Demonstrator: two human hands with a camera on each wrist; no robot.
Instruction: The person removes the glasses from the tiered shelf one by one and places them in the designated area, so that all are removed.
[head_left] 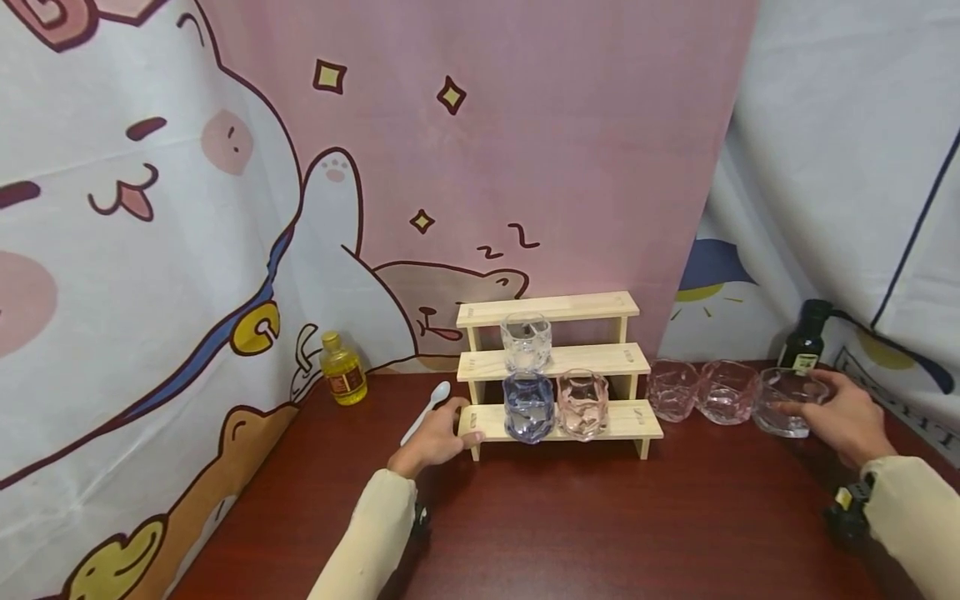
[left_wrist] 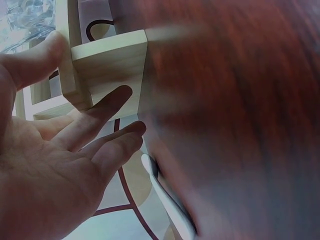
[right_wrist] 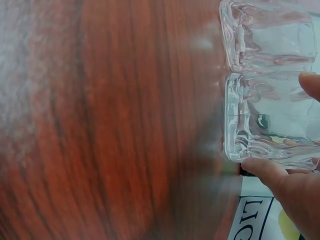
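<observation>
A three-step wooden stand stands at mid table. My left hand grips the left end of its lowest step; in the left wrist view the thumb lies at the board's edge and the other fingers reach round its underside. On the steps are a clear glass, a blue glass and a pink glass. Far right, my right hand holds another clear glass between thumb and fingers. Two pink-tinted glasses line up to its left.
A white spoon lies left of the stand, beyond the left hand. Farther left is a small bottle of yellow oil. A dark bottle stands behind the right hand. Printed cloth hangs behind the dark red table.
</observation>
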